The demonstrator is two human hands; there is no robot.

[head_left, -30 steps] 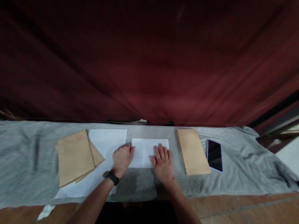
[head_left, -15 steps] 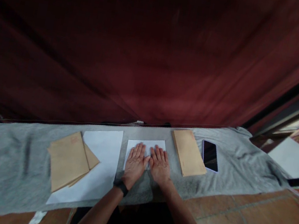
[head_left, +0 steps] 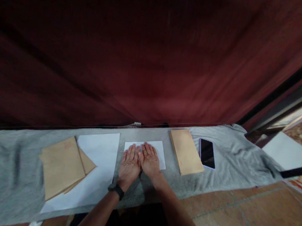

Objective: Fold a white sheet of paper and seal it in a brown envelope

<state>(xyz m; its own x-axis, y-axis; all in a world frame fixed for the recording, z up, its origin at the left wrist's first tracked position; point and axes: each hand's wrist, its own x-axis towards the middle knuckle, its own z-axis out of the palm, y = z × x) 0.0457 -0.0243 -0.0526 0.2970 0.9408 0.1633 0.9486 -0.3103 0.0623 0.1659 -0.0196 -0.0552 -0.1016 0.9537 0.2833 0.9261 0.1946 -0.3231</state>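
Both palms press flat on a small white sheet of paper (head_left: 162, 157), which may be folded. My left hand (head_left: 130, 166) covers its left part, fingers stretched out and pointing away from me. Over the middle lies my right hand (head_left: 150, 162), fingers extended and angled left, its thumb side meeting the left hand. Much of the sheet's near edge is hidden beneath the hands. To the right is a stack of brown envelopes (head_left: 186, 152). On the left, several brown envelopes (head_left: 62, 167) lie fanned over larger white paper (head_left: 102, 159).
A grey cloth (head_left: 8, 162) covers the long, narrow surface. A phone (head_left: 207, 153) rests right of the envelope stack. Behind hangs a dark red curtain (head_left: 158, 71). Tiled floor (head_left: 237, 221) shows in front, and a white board-like object (head_left: 287, 150) stands at far right.
My right hand has slid left across the sheet toward my left hand, uncovering the sheet's right part. The whole view has shifted slightly.
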